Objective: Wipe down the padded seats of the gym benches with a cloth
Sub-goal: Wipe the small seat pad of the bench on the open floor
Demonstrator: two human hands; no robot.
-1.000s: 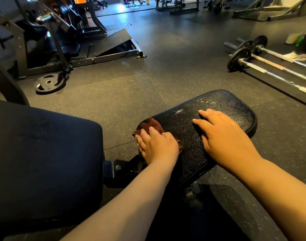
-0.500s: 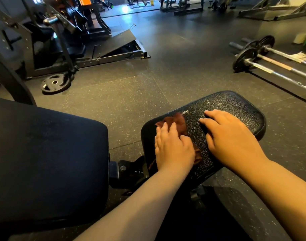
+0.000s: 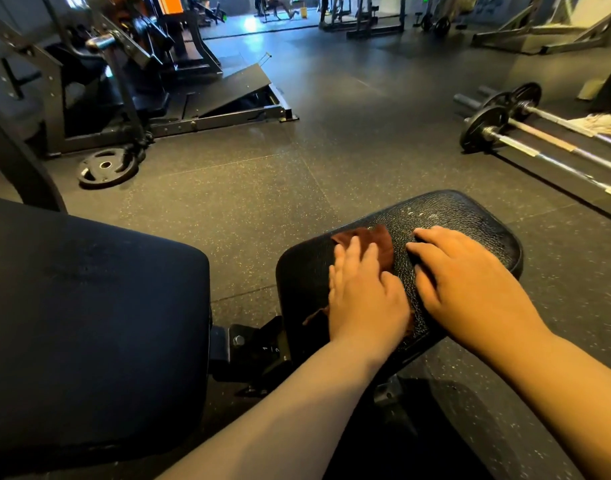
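— While the left hand (image 3: 364, 299) is lying palm-down on the cloth (image 3: 375, 242), what are its fingers (image 3: 352, 252) doing?

— They are lying nearly straight and close together, pressing the brown cloth flat against the seat (image 3: 453, 209). Nothing is curling round it. Part of the cloth is showing beyond the fingertips, and a scrap is poking out by the wrist.

— And the right hand (image 3: 470, 285)?

— It is resting flat on the seat just beside the left one, fingers stretched out and holding nothing. They are pointing toward the cloth's edge.

— Where is the seat sitting?

— It is standing to the right of a bigger dark pad (image 3: 89, 320), with a metal bracket (image 3: 248, 344) joining the two. Its black cover is looking cracked, with pale specks near the far end.

— Anything else around?

— A plate (image 3: 106, 166) is lying on the floor (image 3: 332, 133) by a machine (image 3: 124, 81) at the left. Barbells (image 3: 546, 140) are lying on the floor at the right, well apart from the seat.
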